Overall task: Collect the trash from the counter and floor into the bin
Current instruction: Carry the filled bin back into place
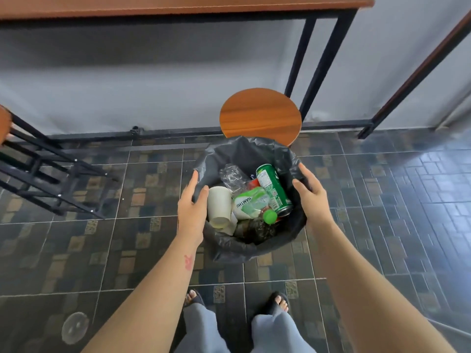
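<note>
Left hand (192, 200) and right hand (309, 192) were noted spread wide, fingers nearly straight, nothing held. They were set at opposite sides of the bag-lined bin (254, 248), at its rim. This placement was judged as meant to steady or lift it. A paper cup (219, 205), green can (274, 189) and bottle (251, 203) were recorded inside, piled high. The bin stood on the tiled floor (142, 250), just near of a round stool (260, 115).

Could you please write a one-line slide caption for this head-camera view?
Left hand and right hand flank the rim of a black-lined bin holding a green can, paper cup and green-capped bottle.
</note>
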